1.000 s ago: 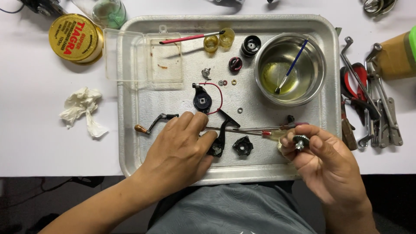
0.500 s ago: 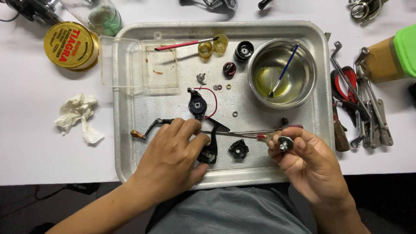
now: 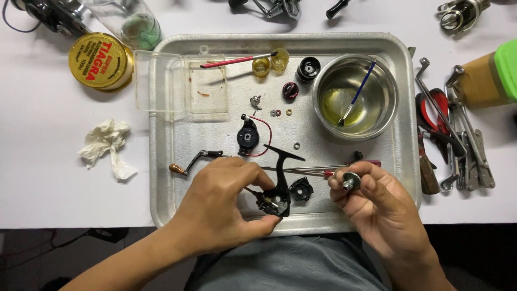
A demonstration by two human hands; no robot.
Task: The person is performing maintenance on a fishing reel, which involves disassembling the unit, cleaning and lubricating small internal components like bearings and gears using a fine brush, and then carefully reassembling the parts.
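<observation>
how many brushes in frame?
2. A red-handled brush lies across the top of the metal tray, tip at the small yellow cups; a blue-handled brush stands in the steel bowl. Others may be hidden.

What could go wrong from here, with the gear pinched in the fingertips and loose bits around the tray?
The small gear sits only in the right hand's fingertips; a slip might drop it. The tiny washers lie loose on the tray and could scatter if bumped. The left hand holds the black reel body near the oil bowl.
</observation>
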